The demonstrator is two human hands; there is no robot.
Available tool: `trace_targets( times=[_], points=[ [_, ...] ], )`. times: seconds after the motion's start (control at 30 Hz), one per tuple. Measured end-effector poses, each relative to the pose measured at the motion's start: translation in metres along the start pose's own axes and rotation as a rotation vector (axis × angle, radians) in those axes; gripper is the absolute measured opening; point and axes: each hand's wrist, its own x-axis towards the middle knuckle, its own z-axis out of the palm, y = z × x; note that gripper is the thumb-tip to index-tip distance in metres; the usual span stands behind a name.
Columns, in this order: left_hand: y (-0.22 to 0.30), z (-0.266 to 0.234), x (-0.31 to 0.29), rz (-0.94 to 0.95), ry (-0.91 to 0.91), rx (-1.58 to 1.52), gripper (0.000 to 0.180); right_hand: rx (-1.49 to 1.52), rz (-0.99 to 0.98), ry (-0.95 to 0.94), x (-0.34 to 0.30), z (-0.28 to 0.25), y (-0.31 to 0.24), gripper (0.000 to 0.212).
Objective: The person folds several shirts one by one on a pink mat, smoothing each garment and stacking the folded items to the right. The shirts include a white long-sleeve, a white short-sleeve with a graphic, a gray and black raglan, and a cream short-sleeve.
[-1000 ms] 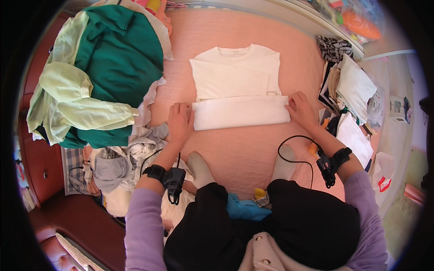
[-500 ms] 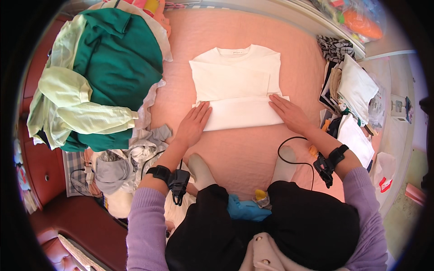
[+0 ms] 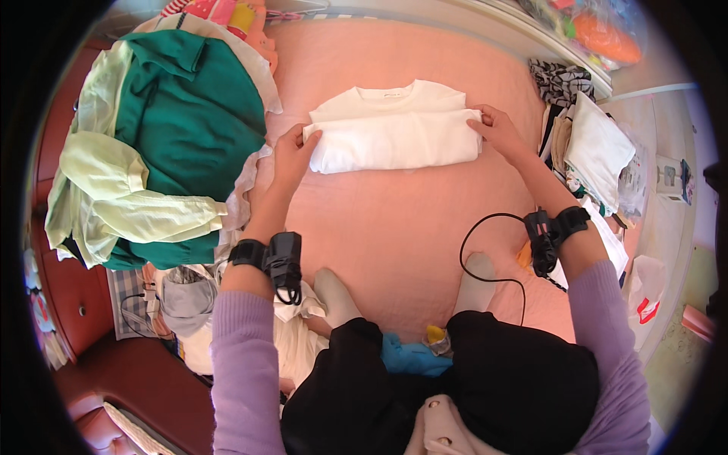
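A white shirt (image 3: 394, 140) lies on the pink bedsheet (image 3: 364, 227), its lower part folded up over the body in a wide band. The neckline still shows at the far side. My left hand (image 3: 294, 145) pinches the left end of the folded band, fingers closed on the cloth. At the opposite end, my right hand (image 3: 491, 125) grips the right corner of the same band between thumb and fingers. Both hands sit at about the same height, with the fold stretched between them.
On the left is a heap of clothes with a green garment (image 3: 197, 106) and a pale yellow-green one (image 3: 129, 182). Folded clothes (image 3: 595, 144) are stacked at the right edge. A black cable (image 3: 485, 220) loops beside my right forearm. A blue cloth (image 3: 413, 355) lies between my legs.
Both hands have moved away from me, going from lying flat on the shirt to gripping its ends. The lower part has been folded further up, making the shirt shorter.
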Motion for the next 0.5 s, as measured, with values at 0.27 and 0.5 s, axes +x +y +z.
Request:
trace_targets(
  times=[0.27,0.5],
  points=[
    [-0.023,0.046,-0.016,0.088,0.350,0.294,0.031,-0.269,-0.121,0.358,0.002,0.041,0.023,0.061],
    [-0.009,0.048,0.001,0.249,0.483,0.369,0.017,-0.382,-0.442,0.582,0.015,0.046,0.014,0.055]
  ],
)
